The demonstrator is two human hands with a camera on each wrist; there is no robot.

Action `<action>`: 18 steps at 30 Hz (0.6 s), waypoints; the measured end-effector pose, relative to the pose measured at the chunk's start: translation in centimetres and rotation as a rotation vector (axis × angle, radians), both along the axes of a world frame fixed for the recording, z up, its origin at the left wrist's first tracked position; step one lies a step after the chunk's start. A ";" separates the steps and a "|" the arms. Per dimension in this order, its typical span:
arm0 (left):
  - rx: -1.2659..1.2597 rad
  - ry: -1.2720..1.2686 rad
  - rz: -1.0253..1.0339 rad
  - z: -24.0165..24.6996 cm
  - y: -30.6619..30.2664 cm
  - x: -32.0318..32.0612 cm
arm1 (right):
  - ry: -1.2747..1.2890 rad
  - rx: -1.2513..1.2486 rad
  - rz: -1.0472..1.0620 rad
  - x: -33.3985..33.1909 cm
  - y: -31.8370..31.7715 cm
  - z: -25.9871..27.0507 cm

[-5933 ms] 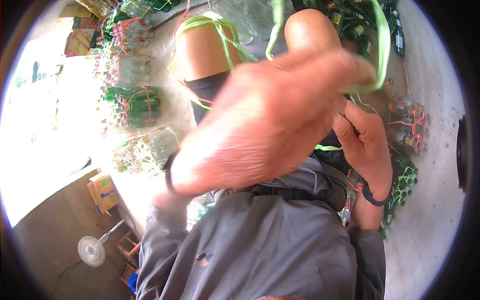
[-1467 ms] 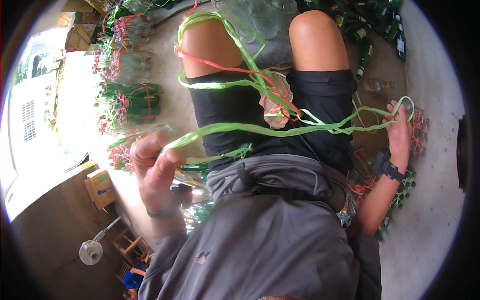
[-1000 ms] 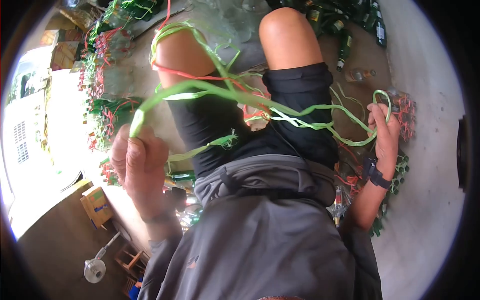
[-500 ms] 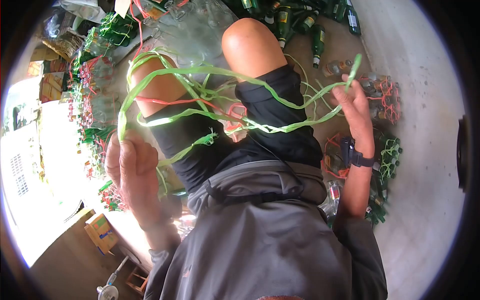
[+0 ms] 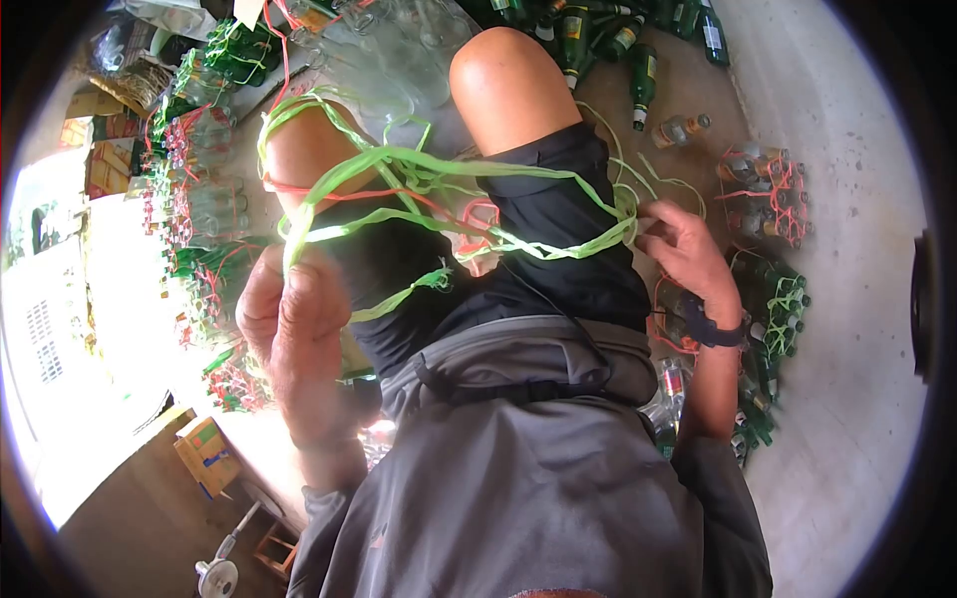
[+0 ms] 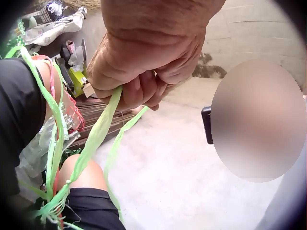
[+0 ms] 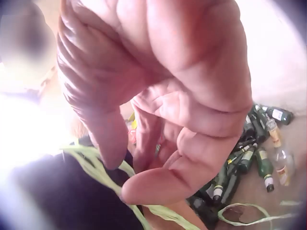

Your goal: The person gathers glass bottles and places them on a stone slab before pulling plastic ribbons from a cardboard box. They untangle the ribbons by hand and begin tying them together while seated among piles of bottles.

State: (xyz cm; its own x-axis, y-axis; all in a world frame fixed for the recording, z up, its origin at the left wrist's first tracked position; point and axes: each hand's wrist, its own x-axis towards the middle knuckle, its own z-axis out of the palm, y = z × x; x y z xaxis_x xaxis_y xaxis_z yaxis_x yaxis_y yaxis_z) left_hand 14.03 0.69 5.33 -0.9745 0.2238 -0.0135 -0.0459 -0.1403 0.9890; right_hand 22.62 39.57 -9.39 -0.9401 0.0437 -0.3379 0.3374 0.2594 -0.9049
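Long green plastic strands (image 5: 568, 249) stretch across the person's thighs in the head view, with a thinner red strand (image 5: 299, 189) among them. At the left, the left hand (image 5: 299, 334) pinches the green strand between thumb and curled fingers; a frayed end hangs beside it. The left wrist view also has this fist (image 6: 148, 57) round the strand (image 6: 96, 139). The right hand (image 5: 693, 264) has curved fingers at the far bend of the strands. In the right wrist view, the strand (image 7: 98, 170) passes by the thumb and index fingertip of this hand (image 7: 168, 96), which stand apart.
Loose green bottles (image 5: 643, 85) lie on the floor beyond the knees, near clear bottles (image 5: 399, 65). Bundles of tied bottles stand along the left and right sides (image 5: 768, 189). A cardboard box (image 5: 207, 453) and a fan (image 5: 217, 580) are at lower left.
The right hand has come down and inward, its fingers more curved, and the strand tip that stood up above it is lowered. The left hand has moved slightly right with its strand.
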 end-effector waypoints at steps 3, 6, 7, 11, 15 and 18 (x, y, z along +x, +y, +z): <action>-0.085 0.035 0.003 0.1 0.8 0.2 | 0.019 0.022 0.007 -0.2 -1.6 0.2; -0.137 0.088 -0.035 0.2 1.6 0.0 | 0.039 0.012 -0.010 -0.2 -2.2 0.0; -0.154 0.075 -0.044 0.3 1.7 -0.1 | -0.016 0.006 -0.032 -0.1 -2.0 1.0; -0.237 0.004 -0.086 0.5 3.0 -0.4 | 0.005 0.046 0.005 0.4 -2.0 4.0; -0.263 -0.164 -0.235 0.2 5.3 -0.6 | 0.038 -0.001 0.010 1.3 -2.0 8.4; -0.288 -0.115 -0.337 -4.4 6.3 -0.5 | 0.101 -0.031 -0.027 1.1 -2.5 9.8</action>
